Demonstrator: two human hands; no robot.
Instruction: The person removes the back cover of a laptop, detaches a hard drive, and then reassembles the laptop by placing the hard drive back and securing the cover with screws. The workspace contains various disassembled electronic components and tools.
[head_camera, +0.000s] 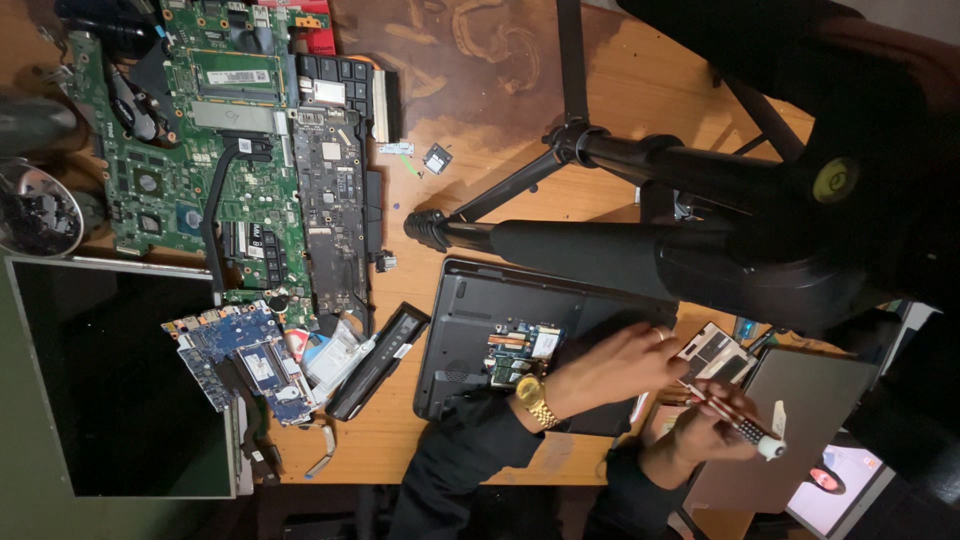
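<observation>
Two bare hands are seen at work beside a dark grey laptop base (470, 310) lying upside down on the brown wooden table (480, 120), and every place below is given from that laptop base. Well to its left, a large flat display panel with a black screen (110, 380) is laid at the table's edge. Above it and to its right, a black camera tripod (620, 240) is stretched across the table, one thick leg lying just over the base's upper edge. To its upper left, several green circuit boards (230, 150) are spread side by side, and to its left a smaller blue circuit board (245, 350) is found beside a long black battery pack (380, 360), which lies just next to the base. An opening in the base shows a small green board (520, 350). The left hand (610, 365), with a gold wristwatch (535, 400) worn on the wrist, is laid on the right part of the base, fingers curled loosely; whether anything is held in it cannot be told. Just right of the base, the right hand (705, 430) is closed around a thin screwdriver with a dark ribbed handle and white end cap (735, 425).
</observation>
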